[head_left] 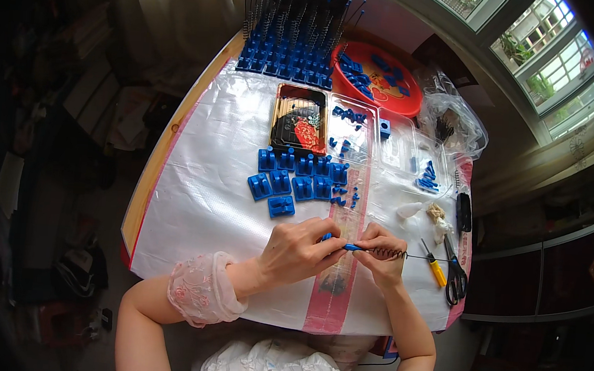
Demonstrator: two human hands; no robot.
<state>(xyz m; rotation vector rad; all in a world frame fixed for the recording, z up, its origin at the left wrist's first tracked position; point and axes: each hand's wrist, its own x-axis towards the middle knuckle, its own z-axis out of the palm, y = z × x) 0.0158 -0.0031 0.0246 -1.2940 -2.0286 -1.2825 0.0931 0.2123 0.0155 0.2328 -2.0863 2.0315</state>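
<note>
The table (193,177) fills most of my view. On its far side stands a crowd of blue pieces with thin upright rods (286,52), and I judge these to be the done part. Beside them, a red basin (404,108) contains more blue parts without rods. Nearer, a group of blue bases (302,187) lies without rods also, so it seems that a good amount is left, and the piece in hand is only partly made.

Both hands meet low over the near part of the table, the elbows bent. The left hand (303,245) comes in palm down, its fingertips pinched around one end of a small blue piece (353,247). The right hand (381,255) is closed on a dark coiled wire (391,253), which points rightward. The small blue piece is between the two hands, just in front of the person.
</note>
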